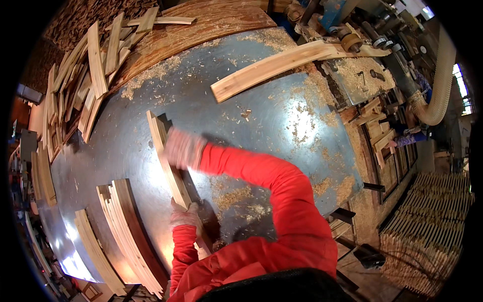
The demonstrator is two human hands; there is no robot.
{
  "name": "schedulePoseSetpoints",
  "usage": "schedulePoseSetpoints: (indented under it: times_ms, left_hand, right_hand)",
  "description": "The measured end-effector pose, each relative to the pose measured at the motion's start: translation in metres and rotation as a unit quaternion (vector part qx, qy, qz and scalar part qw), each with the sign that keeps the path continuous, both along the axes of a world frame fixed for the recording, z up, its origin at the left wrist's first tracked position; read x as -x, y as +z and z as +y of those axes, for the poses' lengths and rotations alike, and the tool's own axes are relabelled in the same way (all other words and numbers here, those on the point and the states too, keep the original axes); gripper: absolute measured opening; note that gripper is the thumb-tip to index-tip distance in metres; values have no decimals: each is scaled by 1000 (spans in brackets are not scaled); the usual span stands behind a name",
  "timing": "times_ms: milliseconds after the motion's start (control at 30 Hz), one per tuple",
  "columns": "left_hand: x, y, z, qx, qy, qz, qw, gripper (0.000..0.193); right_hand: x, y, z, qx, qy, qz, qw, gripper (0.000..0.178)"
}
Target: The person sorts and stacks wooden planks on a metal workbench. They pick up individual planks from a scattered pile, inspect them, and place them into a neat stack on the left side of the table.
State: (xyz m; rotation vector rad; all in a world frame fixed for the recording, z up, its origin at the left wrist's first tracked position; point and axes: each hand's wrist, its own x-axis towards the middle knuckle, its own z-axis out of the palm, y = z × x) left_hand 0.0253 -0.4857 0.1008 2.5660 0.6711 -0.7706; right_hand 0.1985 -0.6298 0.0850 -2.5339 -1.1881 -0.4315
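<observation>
A narrow wooden board [173, 182] stands out from my body over the grey metal table, its far end pointing away and slightly left. My left hand [185, 217], in a light work glove, is closed round the board's near part. My right hand [183, 148], also gloved, is smeared by motion beside the board's far half. Its fingers do not show clearly, and I cannot tell whether it touches the wood. Left of the board lies a stack of boards [126, 221], with another short stack [98, 251] beyond it.
A wide plank [271, 68] runs into a woodworking machine [347, 38] at the far right. A loose heap of offcuts [95, 65] fills the far left. Sawdust covers parts of the metal table [221, 121]. A co-worker's hand [391, 144] is at the right, near stacked strips [427, 231].
</observation>
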Motion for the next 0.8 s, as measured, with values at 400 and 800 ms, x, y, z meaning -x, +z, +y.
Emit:
schedulePoseSetpoints:
  times_ms: [400,800]
  left_hand:
    - [35,-119,77,63,-43,-266,961,68]
    - [6,-101,42,161,54,-85,982,102]
  right_hand:
    - [-70,52,-136,570,-68,124,809,22]
    - [17,-64,-52,608,-264,-485,570,59]
